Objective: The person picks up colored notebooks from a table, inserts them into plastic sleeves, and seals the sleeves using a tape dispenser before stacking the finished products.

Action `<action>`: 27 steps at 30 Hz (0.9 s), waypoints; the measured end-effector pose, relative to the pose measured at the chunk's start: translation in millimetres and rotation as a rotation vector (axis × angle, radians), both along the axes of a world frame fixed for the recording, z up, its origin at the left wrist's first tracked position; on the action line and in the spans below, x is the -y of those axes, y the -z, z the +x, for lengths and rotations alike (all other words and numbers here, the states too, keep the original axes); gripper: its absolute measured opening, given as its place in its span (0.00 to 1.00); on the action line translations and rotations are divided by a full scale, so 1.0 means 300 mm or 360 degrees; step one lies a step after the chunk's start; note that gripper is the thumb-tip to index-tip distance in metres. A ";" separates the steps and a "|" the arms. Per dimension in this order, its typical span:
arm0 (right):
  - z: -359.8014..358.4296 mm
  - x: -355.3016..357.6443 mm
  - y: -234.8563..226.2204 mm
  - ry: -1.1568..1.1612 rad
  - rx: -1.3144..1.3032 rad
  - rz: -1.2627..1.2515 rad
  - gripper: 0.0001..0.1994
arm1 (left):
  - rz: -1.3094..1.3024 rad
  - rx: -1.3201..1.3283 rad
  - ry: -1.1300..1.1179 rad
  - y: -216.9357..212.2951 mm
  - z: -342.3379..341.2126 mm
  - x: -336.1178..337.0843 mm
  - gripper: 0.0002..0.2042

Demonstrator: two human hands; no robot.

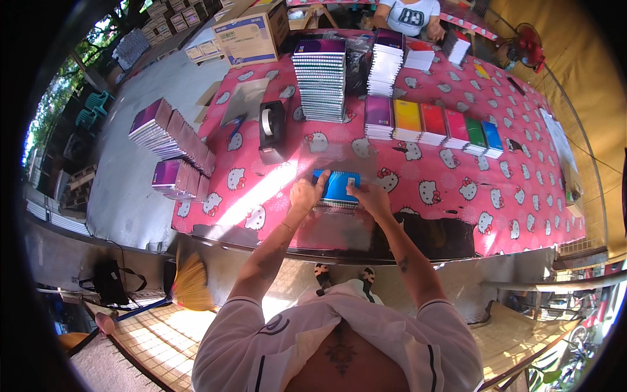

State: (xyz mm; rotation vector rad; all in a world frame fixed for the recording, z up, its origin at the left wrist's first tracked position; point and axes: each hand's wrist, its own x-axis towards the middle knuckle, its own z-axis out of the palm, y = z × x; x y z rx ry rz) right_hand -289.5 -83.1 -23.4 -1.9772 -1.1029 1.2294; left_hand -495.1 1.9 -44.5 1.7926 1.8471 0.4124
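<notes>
While both hands press down on a blue spiral notebook (336,188), it lies flat on the worktop (457,215), which is covered in a pink cartoon-cat cloth. The left hand (305,195) grips the notebook's left edge with fingers curled over its upper corner, and the right hand (370,196) holds the right edge the same way, so each is closed on the notebook rather than spread wide. A clear plastic sleeve (339,160) seems to lie over and just beyond the notebook; holding both sides would keep the book square against it, though the film is too faint to tell exactly how it sits.

Just beyond the notebook and to its left stands a black tape dispenser (272,130), close enough to reach without stepping aside. Farther beyond the notebook rises a tall stack of spiral notebooks (320,81), with a second, slimmer stack (385,62) to its right. A row of low coloured piles (434,124), purple, yellow, red, pink, green and blue, runs beyond the notebook and to its right, apparently sorted by cover colour so each can be picked off easily. Fanned heaps of purple-covered books (173,137) rest at the worktop's left end, well apart from the notebook. A cardboard box (251,32) sits at the far left corner, and another person (408,16) is at the far side of the worktop, well beyond the stacks. A straw fan or broom (191,284) lies on the floor, on the near side of the notebook and to its left.
</notes>
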 end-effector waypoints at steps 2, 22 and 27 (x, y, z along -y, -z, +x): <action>0.000 -0.010 0.029 -0.0013 0.0048 0.0093 0.28 | -0.0094 0.0045 -0.0012 -0.009 -0.003 -0.016 0.53; -0.092 0.292 0.068 -0.0903 0.0822 0.1044 0.05 | 0.0526 0.0229 0.1616 0.046 -0.404 0.152 0.08; -0.078 0.252 0.086 -0.0602 0.0827 0.0763 0.06 | 0.0487 0.0377 0.1335 0.042 -0.358 0.111 0.11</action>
